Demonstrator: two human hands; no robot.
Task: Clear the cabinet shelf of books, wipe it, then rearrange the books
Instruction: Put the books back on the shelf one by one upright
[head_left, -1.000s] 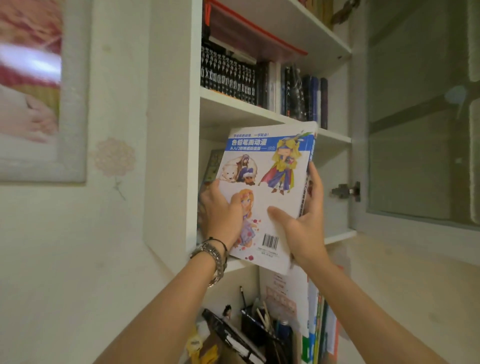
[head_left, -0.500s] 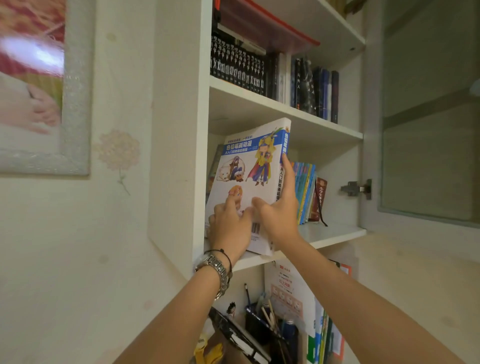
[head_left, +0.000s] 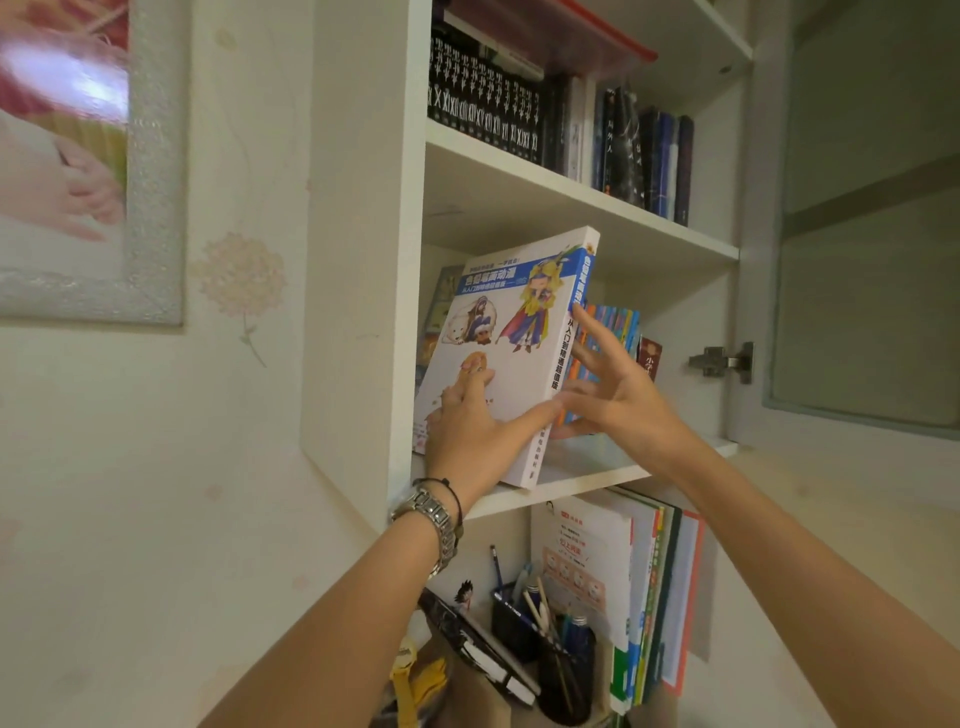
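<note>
While left hand (head_left: 467, 423) presses flat on white cartoon-cover paperback book (head_left: 511, 343) at frame centre, right hand (head_left: 618, 395) spreads fingers against spine, book tilted on white cabinet shelf (head_left: 587, 475).

A home study corner: a white wall-mounted wooden cabinet (head_left: 358, 260) full of books, floral cream wallpaper (head_left: 244, 280), a silver-framed picture (head_left: 156, 171).

Single head-worn view, angled upward, close before the open cabinet shelf (head_left: 597, 480).
</note>
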